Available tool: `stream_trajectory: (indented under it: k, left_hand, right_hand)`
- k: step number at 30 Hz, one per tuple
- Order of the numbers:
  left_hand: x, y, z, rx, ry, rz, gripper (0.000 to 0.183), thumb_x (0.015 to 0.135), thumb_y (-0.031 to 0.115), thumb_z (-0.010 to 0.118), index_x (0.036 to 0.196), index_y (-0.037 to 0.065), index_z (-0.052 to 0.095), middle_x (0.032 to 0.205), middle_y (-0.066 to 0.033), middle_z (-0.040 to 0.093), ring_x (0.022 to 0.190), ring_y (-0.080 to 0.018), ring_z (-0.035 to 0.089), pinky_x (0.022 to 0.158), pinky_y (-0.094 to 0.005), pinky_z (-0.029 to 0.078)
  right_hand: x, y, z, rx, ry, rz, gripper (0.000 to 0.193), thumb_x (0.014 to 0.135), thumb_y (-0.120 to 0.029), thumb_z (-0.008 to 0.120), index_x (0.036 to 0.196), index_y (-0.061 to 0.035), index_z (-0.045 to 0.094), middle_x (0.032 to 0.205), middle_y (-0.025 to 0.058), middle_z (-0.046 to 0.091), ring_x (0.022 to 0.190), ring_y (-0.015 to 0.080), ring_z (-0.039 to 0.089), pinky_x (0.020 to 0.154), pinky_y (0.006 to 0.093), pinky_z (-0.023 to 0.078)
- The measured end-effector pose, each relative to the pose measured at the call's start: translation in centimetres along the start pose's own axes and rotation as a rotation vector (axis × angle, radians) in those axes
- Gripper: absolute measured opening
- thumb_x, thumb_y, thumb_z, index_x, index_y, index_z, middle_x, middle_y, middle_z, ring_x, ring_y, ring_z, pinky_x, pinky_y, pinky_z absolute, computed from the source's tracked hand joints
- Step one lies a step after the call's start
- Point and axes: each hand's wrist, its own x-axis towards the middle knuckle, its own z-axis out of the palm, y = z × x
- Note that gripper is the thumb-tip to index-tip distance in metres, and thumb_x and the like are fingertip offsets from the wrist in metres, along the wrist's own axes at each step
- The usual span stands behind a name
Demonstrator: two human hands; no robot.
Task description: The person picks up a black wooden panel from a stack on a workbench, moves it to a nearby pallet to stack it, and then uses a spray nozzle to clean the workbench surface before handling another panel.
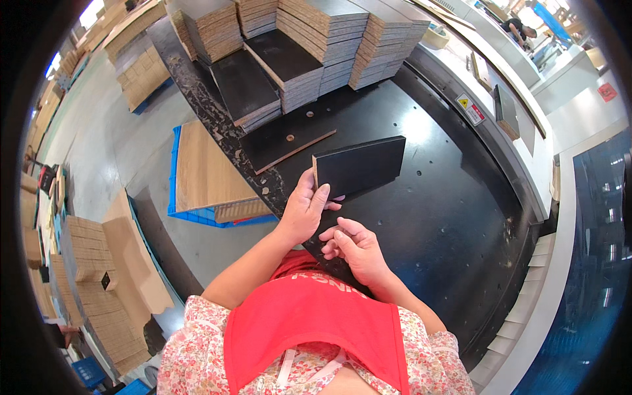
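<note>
My left hand (pixel 304 209) grips the near left end of a black rectangular board (pixel 361 164), holding it on edge, tilted above the black work table (pixel 434 217). My right hand (pixel 353 247) hovers just below the board with fingers curled and nothing in it. A second black board (pixel 284 139) with a small round hole lies flat on the table just beyond. Stacks of black-topped boards (pixel 289 66) with pale chipboard edges stand at the far side.
A wooden panel (pixel 204 172) lies on a blue pallet left of the table. Cardboard-coloured stacks (pixel 99 289) fill the floor at lower left. The table's white frame (pixel 526 151) curves along the right. A person bends at the far upper right (pixel 520 27).
</note>
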Motion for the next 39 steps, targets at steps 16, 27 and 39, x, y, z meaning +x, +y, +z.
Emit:
stream_trajectory:
  k: [16, 27, 39]
  left_hand:
    - [0.1, -0.4, -0.4, 0.067, 0.043, 0.013, 0.035, 0.100, 0.011, 0.048, 0.133, 0.003, 0.037, 0.117, -0.0131, 0.059, 0.093, -0.0220, 0.067, 0.076, -0.0294, 0.057]
    - [0.0, 0.5, 0.0, 0.036, 0.040, -0.008, 0.039, 0.101, 0.020, 0.051, 0.133, 0.002, 0.039, 0.110, -0.0119, 0.062, 0.088, -0.0193, 0.067, 0.073, -0.0278, 0.056]
    - [0.0, 0.9, 0.2, 0.008, 0.069, 0.064, 0.060, 0.098, 0.016, 0.051, 0.146, 0.005, 0.016, 0.108, -0.0134, 0.060, 0.079, -0.0185, 0.066, 0.067, -0.0282, 0.057]
  right_hand:
    - [0.6, -0.3, 0.1, -0.042, -0.061, 0.012, 0.041, 0.100, -0.013, 0.049, 0.136, 0.0049, 0.043, 0.097, 0.0083, 0.064, 0.079, 0.0118, 0.063, 0.072, 0.0266, 0.055]
    - [0.2, -0.2, -0.1, -0.034, -0.079, -0.011, 0.030, 0.101, -0.014, 0.050, 0.126, 0.0026, 0.051, 0.101, 0.0077, 0.065, 0.082, 0.0120, 0.063, 0.076, 0.0278, 0.054]
    - [0.4, 0.3, -1.2, -0.028, -0.226, -0.009, 0.032, 0.101, -0.010, 0.047, 0.133, -0.0034, 0.048, 0.110, 0.0116, 0.065, 0.087, 0.0130, 0.063, 0.081, 0.0304, 0.054]
